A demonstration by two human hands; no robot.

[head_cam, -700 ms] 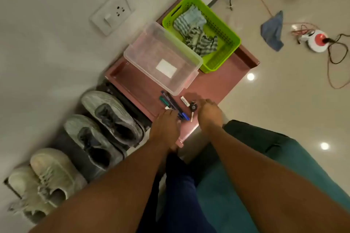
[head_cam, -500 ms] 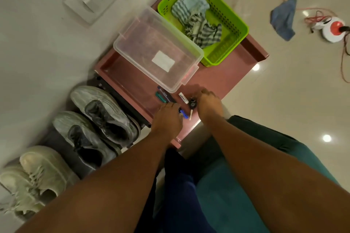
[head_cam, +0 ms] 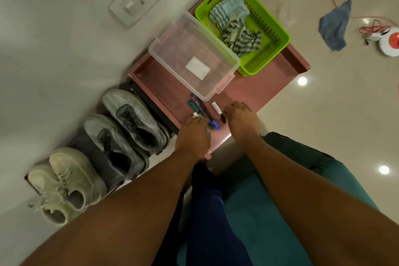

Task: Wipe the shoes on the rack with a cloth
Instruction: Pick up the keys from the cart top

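Observation:
Two grey shoes [head_cam: 133, 121] and a pale pair [head_cam: 69, 181] stand on the low rack by the wall, left of my arms. Striped cloths [head_cam: 235, 24] lie in a green basket [head_cam: 276, 34] at the far end of the pink rack top [head_cam: 263, 90]. My left hand [head_cam: 193, 138] sits on the near edge of that top, fingers curled over several pens [head_cam: 197, 104] whose blue ends stick out beside it. My right hand [head_cam: 243, 121] is just to its right, fingers curled down on a black-headed key [head_cam: 223, 118].
A clear plastic box [head_cam: 194, 58] sits on the pink top between the pens and the basket. A small white tag [head_cam: 216, 107] lies by the key. On the floor to the right are a blue cloth [head_cam: 335, 25] and a red-and-white cable reel [head_cam: 389, 42]. A wall socket [head_cam: 136, 2] is at the upper left.
Both hands have crept forward on the pink top: the left now covers more of the pens, the right has closed over the key. The view has shifted slightly.

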